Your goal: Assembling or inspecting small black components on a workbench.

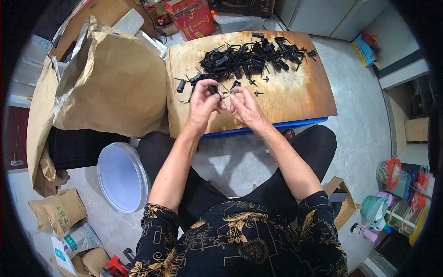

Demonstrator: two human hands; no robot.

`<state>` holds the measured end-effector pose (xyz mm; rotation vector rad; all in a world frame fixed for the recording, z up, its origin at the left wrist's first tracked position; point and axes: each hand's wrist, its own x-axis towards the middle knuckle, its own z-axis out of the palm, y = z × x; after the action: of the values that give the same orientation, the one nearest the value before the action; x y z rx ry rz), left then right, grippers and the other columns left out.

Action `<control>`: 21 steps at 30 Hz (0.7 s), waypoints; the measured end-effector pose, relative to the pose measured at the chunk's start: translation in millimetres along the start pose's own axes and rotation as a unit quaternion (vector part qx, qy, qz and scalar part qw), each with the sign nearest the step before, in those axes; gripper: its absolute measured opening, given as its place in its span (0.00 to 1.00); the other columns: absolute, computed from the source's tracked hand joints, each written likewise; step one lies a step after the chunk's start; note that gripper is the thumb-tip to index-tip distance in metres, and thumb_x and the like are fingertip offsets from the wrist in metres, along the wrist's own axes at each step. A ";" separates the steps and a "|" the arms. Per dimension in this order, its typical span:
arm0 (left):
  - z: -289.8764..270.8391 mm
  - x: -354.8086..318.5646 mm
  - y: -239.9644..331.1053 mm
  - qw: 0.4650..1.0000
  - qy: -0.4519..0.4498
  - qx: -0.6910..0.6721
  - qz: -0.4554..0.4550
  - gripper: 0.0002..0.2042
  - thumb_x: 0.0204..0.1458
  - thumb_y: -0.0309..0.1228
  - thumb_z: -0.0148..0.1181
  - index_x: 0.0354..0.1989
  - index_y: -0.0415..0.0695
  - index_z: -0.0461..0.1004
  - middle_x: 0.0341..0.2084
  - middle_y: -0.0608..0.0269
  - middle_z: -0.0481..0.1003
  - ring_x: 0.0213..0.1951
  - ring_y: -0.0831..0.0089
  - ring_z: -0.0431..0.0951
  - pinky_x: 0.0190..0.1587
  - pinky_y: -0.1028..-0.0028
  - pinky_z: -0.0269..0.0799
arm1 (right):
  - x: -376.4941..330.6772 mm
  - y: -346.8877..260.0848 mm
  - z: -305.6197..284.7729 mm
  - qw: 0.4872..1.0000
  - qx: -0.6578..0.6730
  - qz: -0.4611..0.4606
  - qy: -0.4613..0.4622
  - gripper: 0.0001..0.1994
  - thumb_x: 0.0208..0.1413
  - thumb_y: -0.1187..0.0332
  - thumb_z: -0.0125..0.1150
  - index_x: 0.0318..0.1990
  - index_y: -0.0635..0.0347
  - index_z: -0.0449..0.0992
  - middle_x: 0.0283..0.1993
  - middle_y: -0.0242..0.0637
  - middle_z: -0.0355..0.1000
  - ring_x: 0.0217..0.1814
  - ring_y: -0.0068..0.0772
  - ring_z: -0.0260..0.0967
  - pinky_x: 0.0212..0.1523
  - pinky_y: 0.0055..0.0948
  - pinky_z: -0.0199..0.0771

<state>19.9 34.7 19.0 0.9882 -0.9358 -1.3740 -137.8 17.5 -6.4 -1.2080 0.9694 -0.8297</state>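
Note:
My left hand (204, 102) is closed around a small black plastic part (213, 89), which shows between thumb and fingers. Close beside it, my right hand (248, 110) pinches with thumb and fingertips; what it grips is too small to make out. Just beyond the right fingertips sits another black piece (236, 84). Both hands are over the near edge of a wooden board (304, 99). Past them lies a heap of black plastic parts (247, 57), many with thin stems. A single black part (181, 86) lies left of my left hand, and a small pointed piece (258, 93) lies to the right.
A large brown paper sack (113, 83) stands open against the board's left side. Below it is a white round tub (121, 177). Behind the board stands a red box (191, 18). An open cardboard box (344, 203) is by my right leg, with baskets (390, 173) farther right.

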 end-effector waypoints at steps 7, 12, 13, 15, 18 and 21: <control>-8.8 -8.2 2.5 0.979 -0.055 -0.159 -0.113 0.18 0.55 0.27 0.49 0.54 0.44 0.60 0.29 0.61 0.72 0.26 0.74 0.75 0.27 0.81 0.72 | -16.7 -12.5 -9.8 0.995 0.094 -0.031 -0.028 0.09 0.58 0.65 0.53 0.40 0.59 0.69 0.28 0.29 0.70 0.16 0.10 0.56 0.15 0.10 0.53; -6.5 -13.1 -0.9 0.974 -0.110 -0.135 -0.149 0.19 0.56 0.28 0.49 0.56 0.43 0.60 0.28 0.63 0.73 0.24 0.75 0.76 0.25 0.81 0.74 | -18.7 -13.7 -9.1 0.995 0.083 -0.045 -0.033 0.08 0.57 0.65 0.54 0.40 0.60 0.69 0.26 0.28 0.70 0.17 0.09 0.57 0.15 0.09 0.53; -6.0 -14.8 -1.2 0.971 -0.124 -0.129 -0.161 0.19 0.55 0.30 0.51 0.55 0.43 0.61 0.27 0.63 0.72 0.23 0.76 0.75 0.23 0.82 0.72 | -18.0 -12.8 -9.0 0.994 0.087 -0.055 -0.031 0.09 0.58 0.65 0.53 0.40 0.60 0.69 0.26 0.27 0.70 0.18 0.09 0.58 0.15 0.09 0.53; -1.2 -17.0 2.2 0.966 -0.142 -0.134 -0.168 0.19 0.55 0.30 0.51 0.55 0.43 0.61 0.27 0.63 0.72 0.23 0.77 0.74 0.22 0.83 0.71 | -14.2 -6.6 -12.4 0.993 0.097 -0.042 -0.049 0.09 0.58 0.64 0.53 0.41 0.59 0.69 0.26 0.27 0.70 0.18 0.09 0.58 0.15 0.09 0.53; -4.0 -17.5 1.8 0.956 -0.189 -0.144 -0.175 0.19 0.55 0.31 0.52 0.55 0.43 0.61 0.28 0.63 0.72 0.22 0.78 0.72 0.21 0.85 0.67 | -16.3 -12.7 -11.2 0.988 0.116 -0.011 -0.096 0.10 0.59 0.63 0.51 0.41 0.59 0.69 0.26 0.26 0.70 0.19 0.08 0.58 0.16 0.09 0.52; -2.5 -20.3 4.7 0.952 -0.205 -0.133 -0.185 0.19 0.55 0.33 0.52 0.55 0.43 0.61 0.28 0.62 0.72 0.23 0.78 0.73 0.23 0.85 0.68 | -17.0 -15.1 -14.7 0.985 0.115 0.018 -0.127 0.11 0.59 0.61 0.51 0.41 0.58 0.70 0.25 0.24 0.68 0.19 0.08 0.56 0.16 0.09 0.51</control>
<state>23.8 54.8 23.4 0.7021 -0.8577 -2.0199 -158.0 25.1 9.9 -1.0632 0.6672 -0.7168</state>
